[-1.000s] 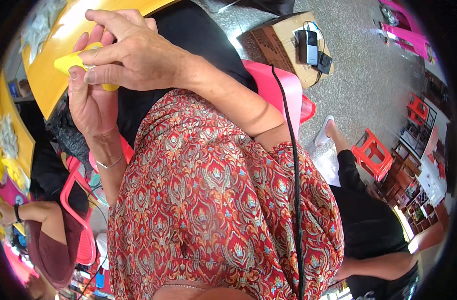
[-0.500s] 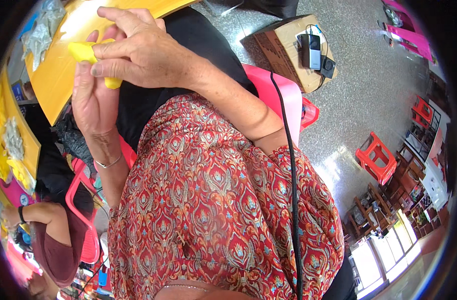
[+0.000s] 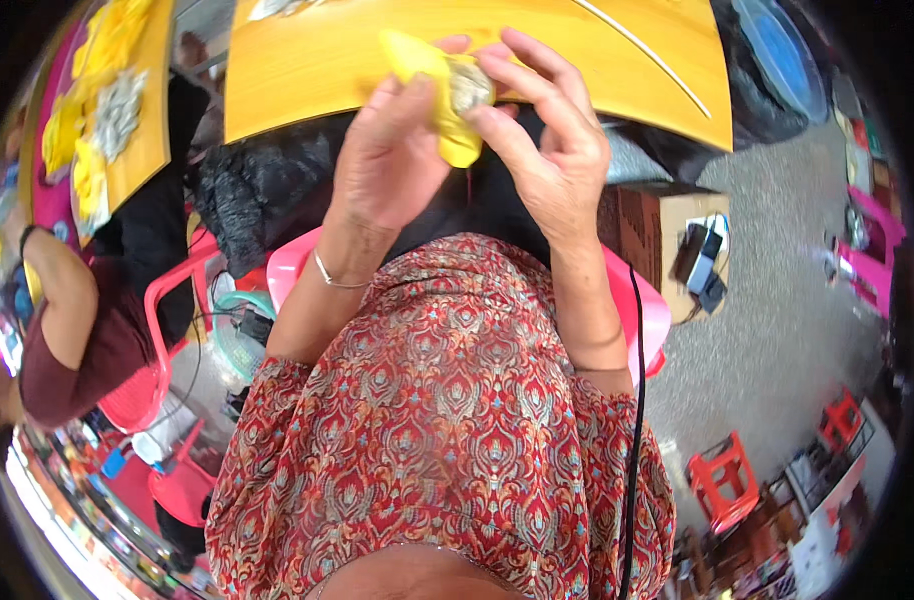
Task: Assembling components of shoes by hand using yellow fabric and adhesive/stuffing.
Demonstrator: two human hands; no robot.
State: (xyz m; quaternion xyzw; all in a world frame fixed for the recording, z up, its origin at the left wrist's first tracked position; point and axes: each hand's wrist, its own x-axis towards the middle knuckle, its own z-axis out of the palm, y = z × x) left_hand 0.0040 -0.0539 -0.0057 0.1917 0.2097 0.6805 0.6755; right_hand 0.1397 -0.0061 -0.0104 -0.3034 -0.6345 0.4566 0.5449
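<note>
At the upper middle of the frame, a soft yellow piece (image 3: 461, 148) is held above the near edge of a yellow tabletop (image 3: 307, 80), between the person's two hands. The grip of the left hand (image 3: 392, 160) is closed on it, the thumb lying along its left side. Against the yellow piece sits a crumpled greyish lump (image 3: 469, 88), blurred. The right hand (image 3: 552, 140) is partly curled, its thumb and forefinger at the lump's right edge; whether that grip pinches it, I cannot tell.

At the upper right, a pale rod (image 3: 652, 55) lies across the tabletop, and a blue basin (image 3: 782, 50) stands beyond its end. Right of the person, a cardboard box (image 3: 661, 225) bears a dark device (image 3: 696, 255) with a cable. At the lower right is a red stool (image 3: 723, 485).

In the upper left, a second tabletop (image 3: 145, 172) carries yellow pieces (image 3: 115, 40) and grey pieces (image 3: 122, 112); below it shows another person's maroon sleeve (image 3: 82, 350).
</note>
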